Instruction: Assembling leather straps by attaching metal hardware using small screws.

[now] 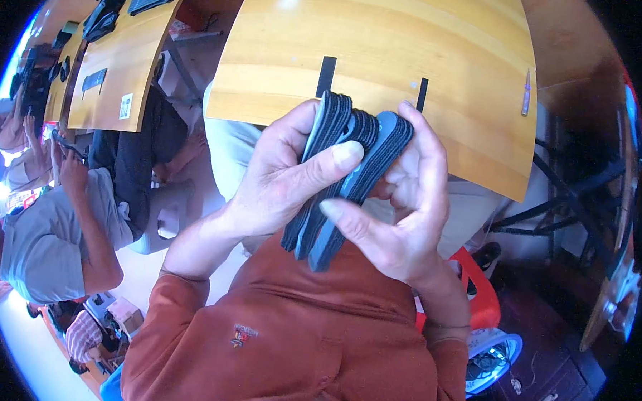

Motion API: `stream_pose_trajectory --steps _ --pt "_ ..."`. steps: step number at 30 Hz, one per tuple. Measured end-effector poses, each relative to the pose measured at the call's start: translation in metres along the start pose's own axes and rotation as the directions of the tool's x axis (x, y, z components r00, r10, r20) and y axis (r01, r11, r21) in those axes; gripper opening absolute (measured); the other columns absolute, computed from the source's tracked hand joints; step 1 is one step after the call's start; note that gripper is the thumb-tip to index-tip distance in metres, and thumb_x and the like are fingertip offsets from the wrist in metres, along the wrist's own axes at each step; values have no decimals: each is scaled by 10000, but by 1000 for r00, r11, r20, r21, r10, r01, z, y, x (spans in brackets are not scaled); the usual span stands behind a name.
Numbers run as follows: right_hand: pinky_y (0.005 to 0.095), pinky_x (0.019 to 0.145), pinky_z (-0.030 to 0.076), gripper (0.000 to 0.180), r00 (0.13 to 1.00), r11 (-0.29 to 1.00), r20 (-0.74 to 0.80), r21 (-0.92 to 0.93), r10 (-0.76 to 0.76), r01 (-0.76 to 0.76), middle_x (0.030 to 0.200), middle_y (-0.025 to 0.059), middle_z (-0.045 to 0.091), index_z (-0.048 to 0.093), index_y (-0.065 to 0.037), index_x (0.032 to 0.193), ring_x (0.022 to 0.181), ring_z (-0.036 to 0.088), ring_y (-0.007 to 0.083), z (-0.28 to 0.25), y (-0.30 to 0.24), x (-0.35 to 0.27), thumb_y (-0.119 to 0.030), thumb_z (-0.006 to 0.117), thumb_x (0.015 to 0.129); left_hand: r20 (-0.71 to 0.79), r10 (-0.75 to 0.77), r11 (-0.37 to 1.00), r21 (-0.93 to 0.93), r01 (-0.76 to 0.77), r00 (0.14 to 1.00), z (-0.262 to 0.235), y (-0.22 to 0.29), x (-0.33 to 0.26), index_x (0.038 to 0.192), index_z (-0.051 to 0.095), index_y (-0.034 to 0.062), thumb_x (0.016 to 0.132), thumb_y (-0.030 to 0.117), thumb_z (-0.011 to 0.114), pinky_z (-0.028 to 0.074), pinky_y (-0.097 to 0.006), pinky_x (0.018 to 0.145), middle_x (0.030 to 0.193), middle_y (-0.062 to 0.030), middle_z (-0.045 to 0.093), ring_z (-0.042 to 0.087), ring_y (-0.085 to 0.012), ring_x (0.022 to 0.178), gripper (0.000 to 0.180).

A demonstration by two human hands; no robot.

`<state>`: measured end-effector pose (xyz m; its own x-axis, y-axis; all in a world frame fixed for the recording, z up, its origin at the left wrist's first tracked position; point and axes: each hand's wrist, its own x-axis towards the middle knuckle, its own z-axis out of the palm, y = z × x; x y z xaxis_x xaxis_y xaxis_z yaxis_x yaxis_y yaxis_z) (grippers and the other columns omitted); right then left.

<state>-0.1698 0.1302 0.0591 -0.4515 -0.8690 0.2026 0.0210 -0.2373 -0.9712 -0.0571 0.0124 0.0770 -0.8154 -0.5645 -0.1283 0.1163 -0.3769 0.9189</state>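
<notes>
Above the near edge of the wooden table (pixel 386 31), I hold a thick bundle of black strips with grey faces (pixel 365 179), folded or stacked in layers and tilted. My left hand (pixel 282 181) grips its left side, the thumb pressed across the middle layers. On the other side, my right hand (pixel 417 222) has its fingers behind the outer layer and its thumb on the lower front. The bundle hides some of the fingers. Beyond it, a short black strip (pixel 326 75) and a narrower black strip (pixel 421 94) lie on the tabletop.
A slim purple-handled tool (pixel 526 93) lies near the table's right edge. To the left, a person in a grey shirt (pixel 62 232) sits by another table (pixel 127 45) bearing dark items. A red stool (pixel 478 293) and a white-and-blue tub (pixel 496 366) stand at my right.
</notes>
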Motion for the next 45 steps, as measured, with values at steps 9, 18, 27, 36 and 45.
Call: stream_pose_trajectory --steps 9,18,27,36,45 --pt "298 730 511 257 967 977 142 -66 211 -204 886 124 663 578 38 1088 825 651 164 -4 4 -8 -28 667 855 -28 -37 996 -76 34 999 -8 -14 -3 1205 524 23 987 222 585 490 -209 740 988 -8 618 576 -49 851 301" --pt "281 675 489 451 967 966 232 -256 105 -44 1010 138 591 512 42 1217 818 618 164 0 15 -23 60 614 778 -103 -72 995 -72 65 992 -12 -17 -13 1213 511 23 990 268 574 497 -228 747 1006 -11 609 577 -55 867 337" --pt "368 649 512 379 979 945 201 -324 17 50 847 173 621 518 39 1201 728 657 298 9 34 -50 13 643 844 -135 -66 991 108 81 989 -12 -34 -59 1144 564 16 991 284 566 469 -238 784 995 -5 609 553 -61 879 308" --pt "451 761 525 441 939 635 343 -728 11 258 992 176 626 559 -21 1219 849 639 367 -58 3 -16 8 604 781 -117 -305 949 50 312 945 -35 19 -63 945 507 13 836 491 710 325 -239 420 657 -13 448 426 -90 506 531" --pt "216 624 425 80 835 935 -508 -354 -209 18 748 19 519 515 -47 931 668 526 101 -121 1 -3 -100 563 968 -138 -119 979 150 140 983 -80 24 -67 1067 519 11 908 498 628 453 -253 551 817 -51 567 549 -121 636 524"
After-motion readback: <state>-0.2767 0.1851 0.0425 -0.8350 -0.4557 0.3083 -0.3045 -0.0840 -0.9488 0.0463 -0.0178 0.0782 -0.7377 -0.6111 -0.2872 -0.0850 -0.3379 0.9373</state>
